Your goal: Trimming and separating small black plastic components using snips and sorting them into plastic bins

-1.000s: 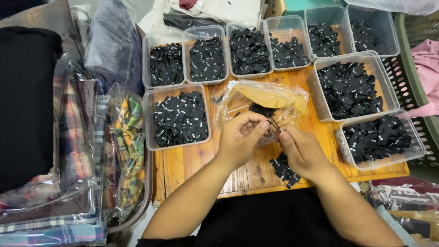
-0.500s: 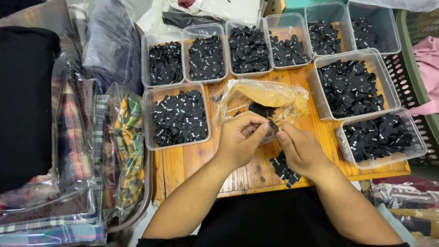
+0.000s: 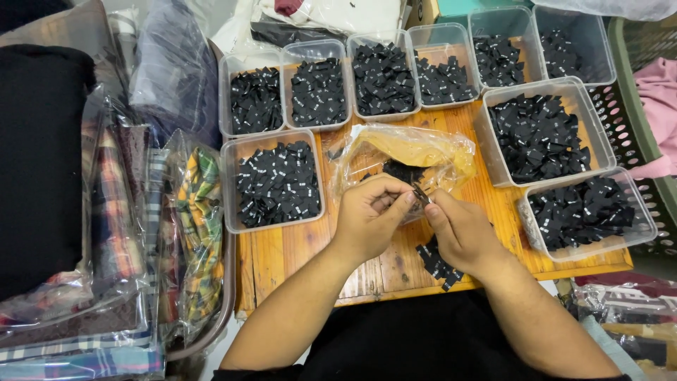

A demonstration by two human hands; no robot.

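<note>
A wooden table [image 3: 282, 257] carries the work area, with a stack of bagged plaid fabrics [image 3: 113, 233] and a black folded cloth [image 3: 39, 162] just beside its left edge. Clear plastic tubs of small black fabric labels stand on the table: a row of tubs [image 3: 384, 74] along the far edge, one tub [image 3: 275, 180] at the near left, and two larger tubs [image 3: 539, 134] at the right. A clear plastic bag [image 3: 416, 152] with yellow-tinted lining lies at the table centre, holding a small dark cluster of labels. Both hands meet just in front of this bag. The left hand [image 3: 370, 215] is curled, thumb and forefinger pressed together at the tip. The right hand [image 3: 458, 229] is likewise curled, its fingertips closed toward the left hand. Between the two sets of fingertips a single black label [image 3: 421, 195] is pinched; it is too small to tell which hand carries most of the grip. A small loose pile of black labels [image 3: 434, 261] lies on the table, partly under the right hand.
</note>
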